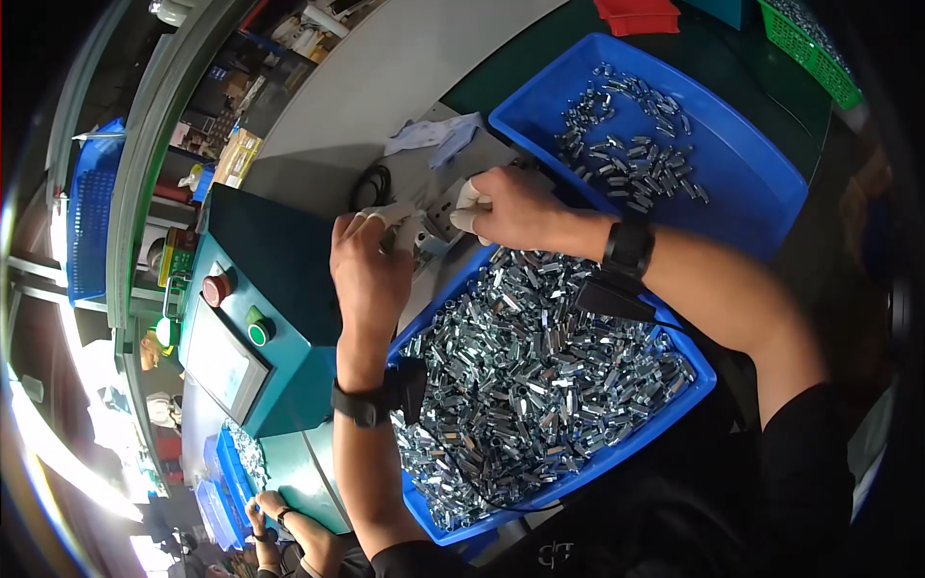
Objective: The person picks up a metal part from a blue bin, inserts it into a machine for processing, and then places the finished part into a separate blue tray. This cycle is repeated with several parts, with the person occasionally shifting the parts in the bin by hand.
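Observation:
My left hand (371, 270) reaches over the grey worktop with white covers on some fingertips. Its fingers are bent together beside a small metal fixture (436, 239); whatever they pinch is hidden. On the fixture's other side is my right hand (515, 207), also with white fingertip covers. Thumb and fingers are closed there, and I cannot make out anything between them. Below both hands lies a blue bin (696, 371) heaped with small shiny metal hex sleeves (540, 356). Farther off to the right, a second blue bin (742, 173) holds fewer loose sleeves (655, 164).
A teal control box (299, 328) with a red button (217, 289), green switch (257, 328) and screen stands left. A cloth (434, 135) and black cable (369, 185) lie behind the fixture. Red tray (638, 14) and green basket (809, 53) sit far right. Another person's hands (265, 511) work lower left.

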`<action>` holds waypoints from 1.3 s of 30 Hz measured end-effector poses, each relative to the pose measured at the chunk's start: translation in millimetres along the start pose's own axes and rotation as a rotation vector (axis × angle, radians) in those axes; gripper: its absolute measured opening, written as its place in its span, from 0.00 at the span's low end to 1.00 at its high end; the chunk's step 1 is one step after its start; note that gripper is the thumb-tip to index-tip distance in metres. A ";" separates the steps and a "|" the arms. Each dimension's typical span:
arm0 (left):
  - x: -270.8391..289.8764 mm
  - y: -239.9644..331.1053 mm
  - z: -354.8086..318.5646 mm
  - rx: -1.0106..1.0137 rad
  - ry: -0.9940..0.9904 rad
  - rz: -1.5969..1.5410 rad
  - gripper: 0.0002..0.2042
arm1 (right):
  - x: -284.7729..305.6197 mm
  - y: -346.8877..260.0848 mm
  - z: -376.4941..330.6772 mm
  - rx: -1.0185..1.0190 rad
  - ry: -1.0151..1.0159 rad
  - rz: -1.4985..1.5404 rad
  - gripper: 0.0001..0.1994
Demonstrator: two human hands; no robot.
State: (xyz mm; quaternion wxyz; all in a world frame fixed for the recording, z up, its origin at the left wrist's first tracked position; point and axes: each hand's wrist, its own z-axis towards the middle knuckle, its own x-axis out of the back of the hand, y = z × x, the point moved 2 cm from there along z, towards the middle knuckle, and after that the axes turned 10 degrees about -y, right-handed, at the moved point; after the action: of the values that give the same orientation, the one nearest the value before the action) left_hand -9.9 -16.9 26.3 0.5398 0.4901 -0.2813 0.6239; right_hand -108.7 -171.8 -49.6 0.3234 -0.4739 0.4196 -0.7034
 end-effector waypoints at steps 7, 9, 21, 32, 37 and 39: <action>-21.4 -27.1 9.2 -0.032 -0.094 0.153 0.04 | -4.7 5.1 -4.7 0.047 0.014 -0.062 0.12; -22.5 -27.3 9.2 -0.037 -0.081 0.189 0.05 | -4.6 3.8 -5.1 0.057 0.018 -0.068 0.11; 24.2 45.1 -71.6 0.294 -0.181 -0.324 0.12 | -13.7 -10.9 -7.0 0.164 -0.296 0.128 0.16; 4.4 39.1 -121.1 0.167 -0.684 0.006 0.13 | -42.0 -17.2 -8.0 0.220 -0.463 -0.029 0.16; 13.9 33.8 -120.0 0.180 -0.666 0.001 0.11 | -44.6 -20.3 -10.0 0.194 -0.456 -0.021 0.16; 15.4 30.9 -119.9 0.187 -0.713 0.017 0.11 | -45.4 -18.3 -9.3 0.171 -0.446 0.005 0.15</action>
State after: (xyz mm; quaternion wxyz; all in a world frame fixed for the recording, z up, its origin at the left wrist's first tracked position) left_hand -75.2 86.8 2.6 0.3555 0.7218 -0.3974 0.4413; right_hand -103.0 -122.4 -53.0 0.4488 -0.5874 0.2778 -0.6135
